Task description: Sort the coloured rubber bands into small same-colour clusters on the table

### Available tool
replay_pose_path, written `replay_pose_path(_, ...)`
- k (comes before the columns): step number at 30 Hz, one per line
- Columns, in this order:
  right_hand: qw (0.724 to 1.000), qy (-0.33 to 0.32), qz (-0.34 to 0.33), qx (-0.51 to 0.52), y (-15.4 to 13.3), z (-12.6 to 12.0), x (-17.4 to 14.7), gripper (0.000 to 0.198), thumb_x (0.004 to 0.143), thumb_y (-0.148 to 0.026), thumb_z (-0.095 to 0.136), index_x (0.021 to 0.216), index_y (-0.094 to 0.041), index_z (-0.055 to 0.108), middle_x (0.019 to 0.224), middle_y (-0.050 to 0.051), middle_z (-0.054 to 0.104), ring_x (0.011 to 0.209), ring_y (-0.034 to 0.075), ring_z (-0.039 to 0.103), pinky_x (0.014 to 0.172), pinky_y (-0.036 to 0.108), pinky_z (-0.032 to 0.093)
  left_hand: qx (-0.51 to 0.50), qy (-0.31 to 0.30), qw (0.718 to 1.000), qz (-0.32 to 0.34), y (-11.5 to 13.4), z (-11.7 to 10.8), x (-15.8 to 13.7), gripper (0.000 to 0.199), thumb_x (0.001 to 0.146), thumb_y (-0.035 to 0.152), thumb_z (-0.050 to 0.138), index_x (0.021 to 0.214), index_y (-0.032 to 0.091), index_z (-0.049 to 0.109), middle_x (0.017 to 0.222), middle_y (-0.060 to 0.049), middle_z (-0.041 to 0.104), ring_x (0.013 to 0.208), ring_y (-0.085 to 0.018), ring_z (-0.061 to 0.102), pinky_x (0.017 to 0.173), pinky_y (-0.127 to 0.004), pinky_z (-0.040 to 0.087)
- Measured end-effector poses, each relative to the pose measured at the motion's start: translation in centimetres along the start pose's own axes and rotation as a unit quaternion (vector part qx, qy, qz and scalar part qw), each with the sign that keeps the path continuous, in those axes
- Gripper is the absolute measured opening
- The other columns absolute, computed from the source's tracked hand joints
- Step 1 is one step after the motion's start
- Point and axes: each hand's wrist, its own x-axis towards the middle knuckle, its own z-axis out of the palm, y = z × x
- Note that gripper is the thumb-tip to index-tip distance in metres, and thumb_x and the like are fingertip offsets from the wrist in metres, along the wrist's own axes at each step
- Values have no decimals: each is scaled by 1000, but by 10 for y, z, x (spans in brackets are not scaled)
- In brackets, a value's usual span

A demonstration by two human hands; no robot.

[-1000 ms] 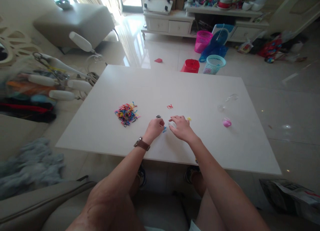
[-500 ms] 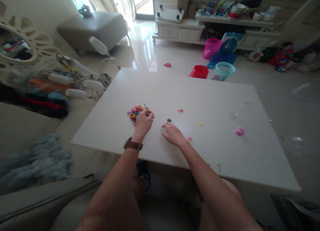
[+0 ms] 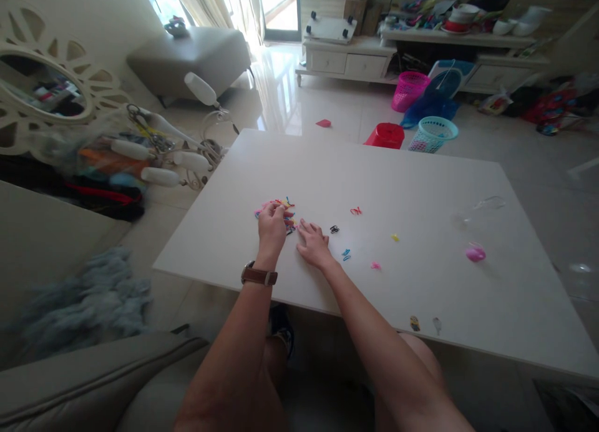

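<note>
A pile of small, thin, multicoloured loops (image 3: 281, 201), like clips or bands, lies on the white table (image 3: 365, 176). My left hand (image 3: 271, 229), with a brown-strapped watch at the wrist, is over the pile and covers much of it. Its fingers are bent together; what they pinch, if anything, is hidden. At the pile's right edge my right hand (image 3: 312, 243) rests with fingers spread. Separate little groups sit right of it: black loops (image 3: 334, 230), blue loops (image 3: 346, 255), red loops (image 3: 356, 211), pink pieces (image 3: 375, 266) and a yellow piece (image 3: 395, 237).
Farther right are a purple-pink rounded object (image 3: 476, 253) and a clear item (image 3: 486, 204). A small yellow figure (image 3: 414, 323) and a clear piece (image 3: 437, 325) lie by the near edge. Beyond the table stand a red bin (image 3: 386, 135) and a teal basket (image 3: 433, 135).
My right hand has moved left from beside the black loops to the pile's edge, and the blue loops now show. My left hand remains at the pile; the view has shifted slightly.
</note>
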Motion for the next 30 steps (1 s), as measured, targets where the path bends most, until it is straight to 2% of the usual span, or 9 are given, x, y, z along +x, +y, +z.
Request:
replay_pose_path(8, 1000, 2, -9, -12, 2, -2, -3, 60, 92, -30, 48, 152, -29, 48, 162, 4, 43, 147, 31, 28, 111, 55, 38, -6, -8, 1000, -28, 4, 6, -3, 21, 83, 29, 50, 91, 15, 63, 86, -7, 73, 58, -12, 65, 52, -20, 48)
replay_pose_path(13, 1000, 3, -21, -2, 2, -4, -6, 59, 91, -32, 51, 150, -25, 51, 158, 7, 47, 142, 32, 34, 108, 55, 41, -8, -14, 999, -28, 3, 6, -1, 23, 82, 32, 49, 92, 16, 63, 83, -6, 71, 57, -12, 65, 50, -20, 46)
replay_pose_path(19, 1000, -13, -28, 1, 5, -26, -19, 50, 94, -33, 53, 143, -25, 59, 155, 8, 49, 138, 31, 38, 107, 53, 42, 14, -31, 999, -24, 0, 11, 1, 24, 82, 33, 50, 92, 16, 64, 84, -7, 72, 58, -12, 64, 51, -20, 44)
replay_pose_path(22, 999, 5, -32, -2, 17, -49, -33, 45, 95, -32, 54, 137, -23, 64, 151, 8, 54, 137, 31, 42, 108, 53, 42, 43, -88, 995, -20, -3, 18, -1, 22, 81, 31, 52, 91, 15, 64, 84, -7, 73, 62, -13, 65, 55, -21, 46)
replay_pose_path(25, 999, 29, -37, 17, 43, -79, -53, 39, 95, -28, 55, 131, -20, 69, 143, 9, 61, 133, 28, 49, 111, 49, 42, 92, -166, 982, -13, -9, 26, -6, 21, 82, 29, 52, 90, 16, 65, 88, -7, 74, 68, -14, 67, 61, -23, 48)
replay_pose_path(27, 997, 25, -35, 60, 67, -101, -70, 36, 96, -24, 55, 127, -17, 71, 139, 10, 63, 125, 23, 59, 111, 40, 45, 150, -220, 964, 6, -13, 32, -11, 21, 83, 29, 52, 91, 16, 67, 90, -8, 74, 73, -16, 68, 64, -25, 49)
replay_pose_path(30, 996, -7, 7, 93, 105, -130, -97, 31, 96, -27, 56, 118, -17, 76, 135, 11, 65, 106, 19, 68, 98, 34, 53, 255, -283, 922, 69, -18, 41, -23, 21, 84, 29, 55, 91, 18, 71, 89, -7, 74, 79, -18, 67, 69, -27, 49)
